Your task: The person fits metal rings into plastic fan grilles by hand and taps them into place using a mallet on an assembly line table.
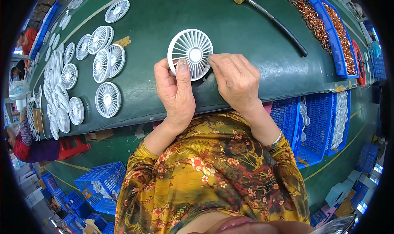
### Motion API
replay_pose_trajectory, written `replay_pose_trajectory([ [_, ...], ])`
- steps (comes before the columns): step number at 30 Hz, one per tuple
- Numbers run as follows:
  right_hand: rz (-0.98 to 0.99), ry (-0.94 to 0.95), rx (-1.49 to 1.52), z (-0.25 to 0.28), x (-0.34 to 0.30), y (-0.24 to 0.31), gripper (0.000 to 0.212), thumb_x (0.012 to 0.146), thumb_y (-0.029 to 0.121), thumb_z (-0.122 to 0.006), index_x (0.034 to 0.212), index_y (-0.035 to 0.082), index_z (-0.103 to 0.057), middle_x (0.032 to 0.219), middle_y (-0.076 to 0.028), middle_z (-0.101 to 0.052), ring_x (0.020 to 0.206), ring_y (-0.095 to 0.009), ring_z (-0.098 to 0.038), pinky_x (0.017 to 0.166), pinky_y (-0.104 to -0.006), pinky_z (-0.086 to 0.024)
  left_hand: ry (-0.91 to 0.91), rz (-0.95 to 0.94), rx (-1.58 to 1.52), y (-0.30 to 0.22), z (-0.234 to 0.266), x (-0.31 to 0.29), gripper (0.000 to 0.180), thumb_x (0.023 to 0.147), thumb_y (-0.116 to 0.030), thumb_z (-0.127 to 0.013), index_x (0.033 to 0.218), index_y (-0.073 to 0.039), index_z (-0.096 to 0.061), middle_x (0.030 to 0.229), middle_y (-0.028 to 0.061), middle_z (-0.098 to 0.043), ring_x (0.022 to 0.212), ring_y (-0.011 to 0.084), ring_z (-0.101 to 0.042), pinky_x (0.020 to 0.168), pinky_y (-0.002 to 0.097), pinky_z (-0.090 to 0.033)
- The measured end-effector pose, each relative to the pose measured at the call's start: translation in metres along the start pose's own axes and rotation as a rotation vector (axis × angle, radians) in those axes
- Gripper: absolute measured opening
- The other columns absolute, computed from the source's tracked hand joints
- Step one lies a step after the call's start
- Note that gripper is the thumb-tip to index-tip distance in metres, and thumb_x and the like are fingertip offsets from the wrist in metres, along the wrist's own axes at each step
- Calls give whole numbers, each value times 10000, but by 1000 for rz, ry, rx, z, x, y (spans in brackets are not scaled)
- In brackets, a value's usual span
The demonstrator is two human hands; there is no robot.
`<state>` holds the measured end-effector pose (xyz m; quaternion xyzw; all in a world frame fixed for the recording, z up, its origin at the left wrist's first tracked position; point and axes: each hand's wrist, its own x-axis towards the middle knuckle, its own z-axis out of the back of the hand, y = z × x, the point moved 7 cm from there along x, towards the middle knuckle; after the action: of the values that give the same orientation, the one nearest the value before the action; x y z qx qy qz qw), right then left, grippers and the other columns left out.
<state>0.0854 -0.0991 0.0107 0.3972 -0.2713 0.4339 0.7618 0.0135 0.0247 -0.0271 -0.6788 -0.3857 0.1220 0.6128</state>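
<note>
A round white plastic fan grille [195,55], with thin spokes around a smooth centre disc, is held up over the near edge of the table. My left hand [176,90] grips its lower left rim, thumb across the front and fingers behind. At the opposite rim my right hand [238,78] is closed, its thumb and fingertips pinching the edge. Whether those right fingertips also hold some small part is hidden. To the left on the green table lie several more white grilles [108,99], some overlapping in pairs.
A hammer [269,16] with a yellow head and black grip lies to the far right. Beyond it are loose copper-coloured parts [314,18] and a blue tray [334,41] of them. Blue crates [316,127] stand below the table edge. Another person [37,147] is at far left.
</note>
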Motion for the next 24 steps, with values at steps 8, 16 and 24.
replay_pose_trajectory([
  [8,-66,-5,-82,-5,3,-5,152,715,12,-645,805,60,-533,703,-85,-518,631,-271,-544,556,-379,-457,29,108,-121,14,2,1,208,989,-201,-516,1105,-32,-482,988,44,-596,855,78,-575,719,228,-494],
  [16,-219,-23,-131,6,5,-16,127,737,1,-631,805,47,-535,729,-102,-554,654,-299,-561,604,-397,-461,-156,-94,-69,-11,17,5,238,1000,-216,-485,1095,-7,-423,1028,77,-546,827,93,-554,741,231,-481],
  [24,-71,227,194,-9,-9,15,253,733,-10,-635,982,16,-601,958,-148,-621,895,-307,-616,775,-382,-509,-171,126,-245,-11,37,23,249,998,-230,-483,1112,-10,-456,1044,109,-584,890,190,-643,781,342,-568],
])
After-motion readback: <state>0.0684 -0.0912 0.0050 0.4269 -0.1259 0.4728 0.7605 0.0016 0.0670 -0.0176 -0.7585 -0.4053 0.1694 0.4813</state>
